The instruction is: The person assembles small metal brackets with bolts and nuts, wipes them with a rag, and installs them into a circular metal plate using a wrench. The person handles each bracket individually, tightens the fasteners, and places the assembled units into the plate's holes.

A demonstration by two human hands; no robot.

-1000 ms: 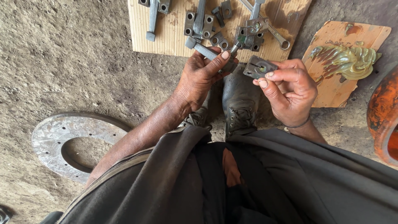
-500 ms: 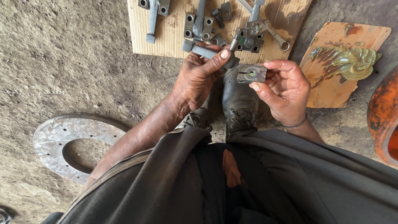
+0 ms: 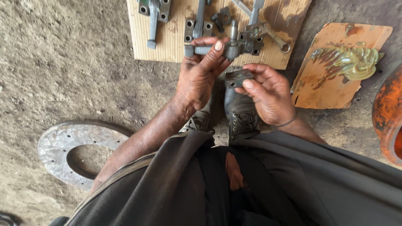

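metal rod part [image 3: 208, 50] in left hand [image 3: 200, 79], small plate [image 3: 238, 78] in right hand [image 3: 270, 94], perhaps grease [image 3: 349, 62] nearby

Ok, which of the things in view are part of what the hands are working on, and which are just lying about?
In hand:
- grey metal bar with a cross pin, held by the left hand
- small dark metal plate, held by the right hand

Lying about:
- loose metal parts on the wooden board
- yellow grease on orange card
- metal ring disc
- orange drum
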